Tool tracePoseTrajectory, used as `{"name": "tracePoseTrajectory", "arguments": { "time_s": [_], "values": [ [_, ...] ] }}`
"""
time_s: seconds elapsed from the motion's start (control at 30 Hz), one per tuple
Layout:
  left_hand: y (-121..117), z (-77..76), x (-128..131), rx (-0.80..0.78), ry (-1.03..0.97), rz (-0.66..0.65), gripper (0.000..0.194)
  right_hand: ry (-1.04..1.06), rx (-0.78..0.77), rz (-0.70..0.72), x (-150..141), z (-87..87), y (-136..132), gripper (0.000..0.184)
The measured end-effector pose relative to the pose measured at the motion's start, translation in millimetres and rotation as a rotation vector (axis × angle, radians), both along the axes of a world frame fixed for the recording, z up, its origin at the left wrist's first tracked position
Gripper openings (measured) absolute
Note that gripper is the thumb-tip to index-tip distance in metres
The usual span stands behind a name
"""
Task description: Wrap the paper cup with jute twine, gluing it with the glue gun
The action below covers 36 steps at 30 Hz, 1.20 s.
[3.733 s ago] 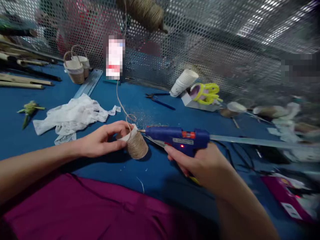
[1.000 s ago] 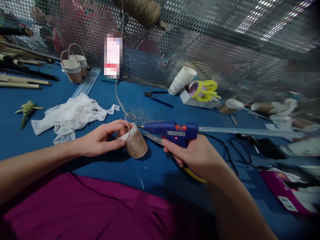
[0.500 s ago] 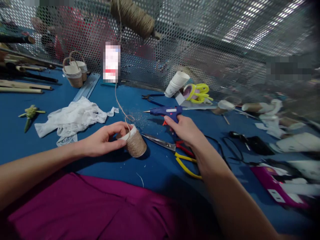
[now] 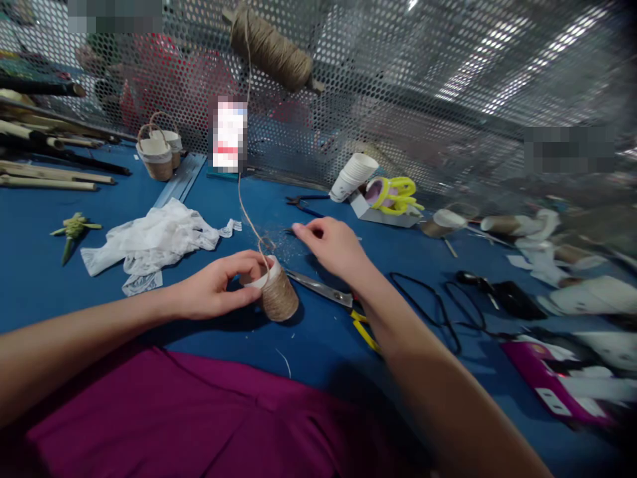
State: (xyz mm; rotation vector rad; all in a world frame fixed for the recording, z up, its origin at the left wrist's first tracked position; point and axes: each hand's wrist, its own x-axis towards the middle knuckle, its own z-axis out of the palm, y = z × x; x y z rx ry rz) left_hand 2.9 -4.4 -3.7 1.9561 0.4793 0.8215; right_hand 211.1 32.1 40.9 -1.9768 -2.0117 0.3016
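My left hand is closed on the rim of a small paper cup wrapped in twine, thumb outside and fingers at its mouth. The cup lies tilted on the blue table, its white rim towards me and to the left. A strand of twine runs from the cup up to a spool. Over the table to the right, my right hand is closed in a pinch. A small dark tip shows at its fingertips, but I cannot make out what it holds. Under that wrist lie scissors, handles partly hidden.
White lace and a green knotted piece lie left. Two small baskets, a phone and sticks stand or lie behind. Stacked cups, yellow-handled scissors, a black cord and a purple box are right.
The glue gun left the cup rim, moved away to the right and back, and no longer shows. My right hand is now pinched near the pliers. My left hand has kept the cup.
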Motion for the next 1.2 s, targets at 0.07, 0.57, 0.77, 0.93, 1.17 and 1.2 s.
{"name": "tracePoseTrajectory", "arguments": {
  "time_s": [0.07,0.57,0.77,0.93,1.17,1.2],
  "values": [
    [0.2,-0.4,0.0,0.003,0.01,-0.002,0.015,0.138,-0.033,0.238,-21.1,9.5,-13.9,0.046],
    [-1.8,-0.5,-0.2,-0.091,0.007,0.001,0.012,0.812,0.003,0.26,-27.8,0.3,-34.6,0.013],
    [-0.8,-2.5,-1.0,-0.074,0.01,0.005,0.014,0.835,0.133,0.079,-6.1,-1.4,-16.7,0.012],
    [-1.0,-3.2,-0.9,-0.073,-0.006,0.016,0.013,1.111,-0.025,-0.074,0.8,0.4,0.8,0.018],
    [0.7,-5.3,-1.6,-0.095,0.011,0.025,0.013,1.289,-0.102,-0.087,4.3,8.9,-0.6,0.018],
    [1.2,-6.1,-1.7,-0.105,0.01,0.029,0.013,1.304,-0.098,-0.08,5.2,9.4,-1.7,0.018]
  ]
}}
